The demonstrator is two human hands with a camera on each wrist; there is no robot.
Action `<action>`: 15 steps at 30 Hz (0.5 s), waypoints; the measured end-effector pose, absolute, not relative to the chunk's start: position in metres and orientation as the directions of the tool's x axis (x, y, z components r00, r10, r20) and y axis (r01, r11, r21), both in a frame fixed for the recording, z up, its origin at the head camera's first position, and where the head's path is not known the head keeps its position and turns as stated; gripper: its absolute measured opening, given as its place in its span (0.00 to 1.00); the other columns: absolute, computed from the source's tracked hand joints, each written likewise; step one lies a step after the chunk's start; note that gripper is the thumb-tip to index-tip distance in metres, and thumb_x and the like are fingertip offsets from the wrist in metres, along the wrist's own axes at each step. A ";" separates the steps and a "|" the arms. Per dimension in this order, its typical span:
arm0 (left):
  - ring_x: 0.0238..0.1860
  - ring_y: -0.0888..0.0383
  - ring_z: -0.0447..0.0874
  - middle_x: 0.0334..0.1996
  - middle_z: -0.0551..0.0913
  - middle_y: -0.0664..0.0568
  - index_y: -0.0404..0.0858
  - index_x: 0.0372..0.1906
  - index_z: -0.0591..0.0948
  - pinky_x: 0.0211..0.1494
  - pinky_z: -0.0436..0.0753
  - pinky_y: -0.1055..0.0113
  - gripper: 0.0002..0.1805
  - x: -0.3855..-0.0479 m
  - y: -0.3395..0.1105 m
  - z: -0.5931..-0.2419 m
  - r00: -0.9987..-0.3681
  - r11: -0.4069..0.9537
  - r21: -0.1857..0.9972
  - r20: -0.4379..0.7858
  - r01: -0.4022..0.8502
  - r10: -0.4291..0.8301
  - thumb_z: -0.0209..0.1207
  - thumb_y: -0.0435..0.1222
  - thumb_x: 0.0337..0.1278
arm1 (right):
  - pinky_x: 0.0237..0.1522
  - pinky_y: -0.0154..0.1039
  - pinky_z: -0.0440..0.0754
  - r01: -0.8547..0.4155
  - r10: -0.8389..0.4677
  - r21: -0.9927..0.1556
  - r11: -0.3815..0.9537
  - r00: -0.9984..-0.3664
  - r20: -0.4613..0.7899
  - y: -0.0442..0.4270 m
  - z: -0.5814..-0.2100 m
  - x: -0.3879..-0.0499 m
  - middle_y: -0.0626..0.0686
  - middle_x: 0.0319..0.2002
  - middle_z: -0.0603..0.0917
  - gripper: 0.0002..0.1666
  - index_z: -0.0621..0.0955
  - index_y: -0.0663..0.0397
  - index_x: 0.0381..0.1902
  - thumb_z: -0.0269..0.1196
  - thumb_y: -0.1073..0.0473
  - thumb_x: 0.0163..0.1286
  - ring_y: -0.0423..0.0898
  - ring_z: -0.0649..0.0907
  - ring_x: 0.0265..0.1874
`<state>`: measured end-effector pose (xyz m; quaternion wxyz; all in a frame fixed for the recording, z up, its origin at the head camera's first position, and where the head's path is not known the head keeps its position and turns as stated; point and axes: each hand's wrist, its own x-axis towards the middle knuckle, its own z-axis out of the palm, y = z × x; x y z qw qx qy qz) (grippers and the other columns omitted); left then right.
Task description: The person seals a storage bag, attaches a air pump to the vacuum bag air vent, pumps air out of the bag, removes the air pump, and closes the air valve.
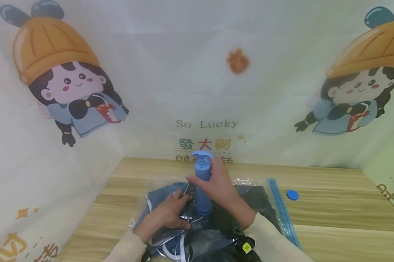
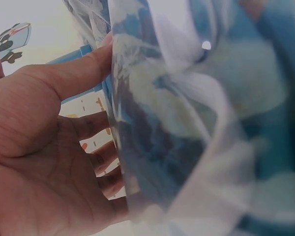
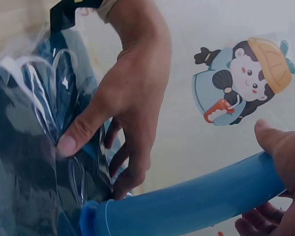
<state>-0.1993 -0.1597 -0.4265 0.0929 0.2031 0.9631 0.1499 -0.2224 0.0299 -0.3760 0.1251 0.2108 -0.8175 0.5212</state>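
A clear plastic vacuum storage bag (image 1: 256,203) with dark and blue fabric inside lies on the table. On top of it stands a blue hand pump (image 1: 203,193), nearly upright, its round base against the plastic. My right hand (image 1: 220,183) grips the pump's upper barrel, just below the T-shaped handle (image 1: 202,154). Left of the pump's base, my left hand (image 1: 167,211) presses on the bag with thumb and fingers spread. The left wrist view shows those fingertips touching the plastic, white strips visible through it. Whatever lies under the pump's base is hidden.
A round blue cap (image 1: 292,195) lies on the wooden table (image 1: 334,203), right of the bag's blue zip edge (image 1: 282,207). Near me, a black strap with a yellow label (image 1: 247,248) rests by the bag. A printed cloth (image 1: 269,109) hangs behind the table.
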 end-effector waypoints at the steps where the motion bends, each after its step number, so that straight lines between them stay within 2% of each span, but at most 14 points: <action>1: 0.57 0.40 0.71 0.56 0.71 0.44 0.36 0.66 0.75 0.60 0.77 0.44 0.44 -0.199 -0.160 -0.427 -0.900 0.873 0.328 -0.123 0.361 0.418 0.80 0.46 0.42 | 0.48 0.54 0.82 -0.490 -0.218 -0.777 0.395 -0.872 0.439 0.030 -0.376 -0.222 0.57 0.54 0.74 0.45 0.71 0.59 0.68 0.76 0.45 0.61 0.53 0.78 0.49; 4: 0.56 0.41 0.71 0.56 0.71 0.44 0.35 0.66 0.75 0.59 0.77 0.44 0.44 -0.199 -0.160 -0.427 -0.897 0.870 0.331 -0.127 0.365 0.424 0.80 0.46 0.43 | 0.44 0.51 0.83 -0.511 -0.223 -0.732 0.451 -0.858 0.462 0.030 -0.376 -0.222 0.57 0.51 0.73 0.42 0.76 0.58 0.65 0.77 0.44 0.59 0.51 0.77 0.45; 9: 0.56 0.41 0.72 0.56 0.71 0.43 0.35 0.66 0.75 0.59 0.77 0.44 0.44 -0.199 -0.161 -0.427 -0.895 0.868 0.330 -0.123 0.370 0.428 0.80 0.46 0.43 | 0.44 0.50 0.83 -0.525 -0.213 -0.694 0.493 -0.846 0.488 0.032 -0.378 -0.222 0.56 0.48 0.75 0.42 0.77 0.60 0.62 0.79 0.44 0.57 0.50 0.78 0.43; 15: 0.56 0.41 0.72 0.55 0.72 0.43 0.35 0.65 0.76 0.59 0.78 0.44 0.44 -0.198 -0.160 -0.424 -0.898 0.868 0.330 -0.111 0.371 0.426 0.81 0.45 0.42 | 0.38 0.45 0.83 -0.561 -0.238 -0.680 0.473 -0.824 0.514 0.035 -0.381 -0.223 0.53 0.46 0.80 0.39 0.74 0.61 0.61 0.78 0.50 0.59 0.48 0.79 0.39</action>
